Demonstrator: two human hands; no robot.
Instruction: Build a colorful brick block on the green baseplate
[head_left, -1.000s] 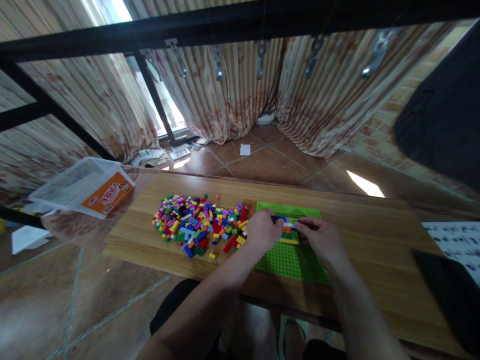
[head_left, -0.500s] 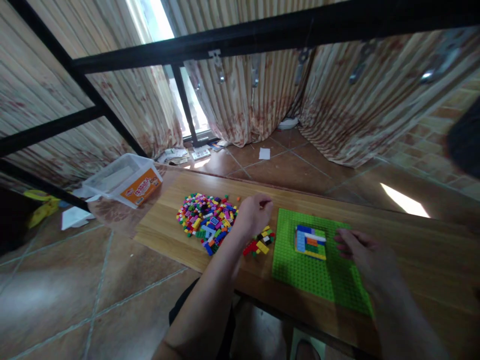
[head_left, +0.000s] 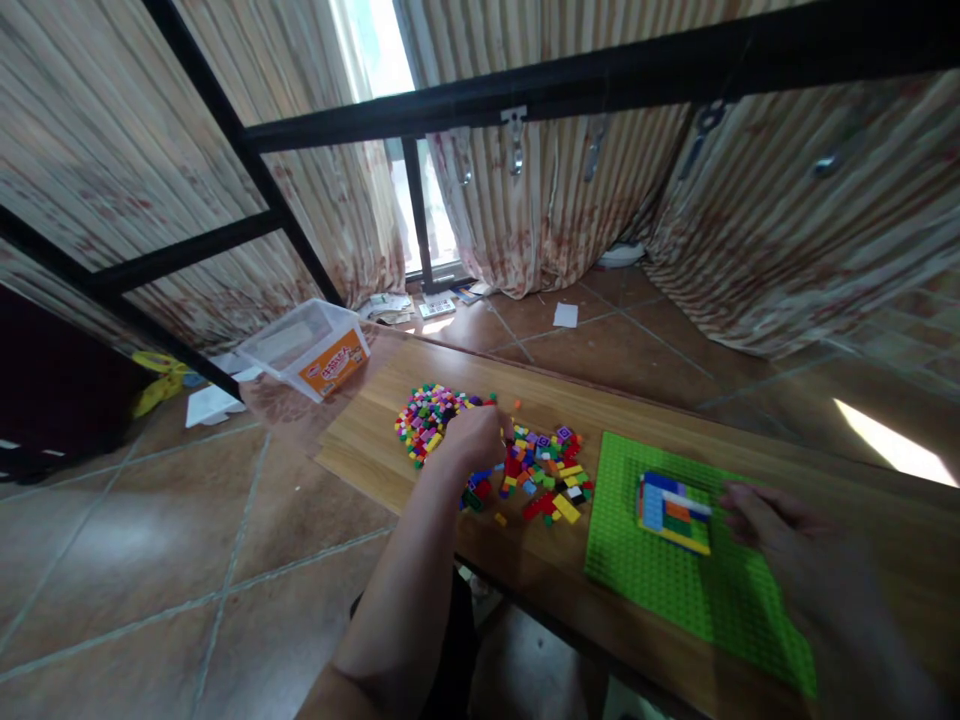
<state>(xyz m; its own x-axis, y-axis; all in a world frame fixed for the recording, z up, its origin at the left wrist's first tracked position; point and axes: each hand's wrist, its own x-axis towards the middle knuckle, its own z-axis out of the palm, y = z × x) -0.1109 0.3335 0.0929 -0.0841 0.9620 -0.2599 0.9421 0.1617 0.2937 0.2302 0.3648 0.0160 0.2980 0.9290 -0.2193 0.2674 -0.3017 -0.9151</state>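
1. The left hand [head_left: 474,440] is over the pile of loose bricks [head_left: 540,475], back upward, with its fingers bent down among the pieces. Whether they grasp a brick cannot be told, since the hand hides the tips.
2. The right hand [head_left: 780,530] hovers above the green baseplate [head_left: 619,540], just right of the built block [head_left: 673,515]. Its fingers and thumb are bent close together and blurred; whether they pinch anything cannot be told. A small gap appears between them and the block.
3. The block, low and rectangular, lies flat on the baseplate, left of the right hand. Its long axis runs left to right, slanting down the view toward the right, roughly in line with the baseplate's far edge. A yellow side faces the wearer; blue runs along the far side, light blue at the left, and orange, red and green sit in the middle.
4. A slim white brick [head_left: 688,503] on top points its right end toward the right hand.
5. Green studs surround the block, with wide margins at left and near side.
6. The baseplate's left edge sits just beside the pile; a strip of wood separates its near edge from the front of the worktop [head_left: 360,440].
7. A clear plastic box [head_left: 300,340] with an orange label stands beyond the worktop's left end.
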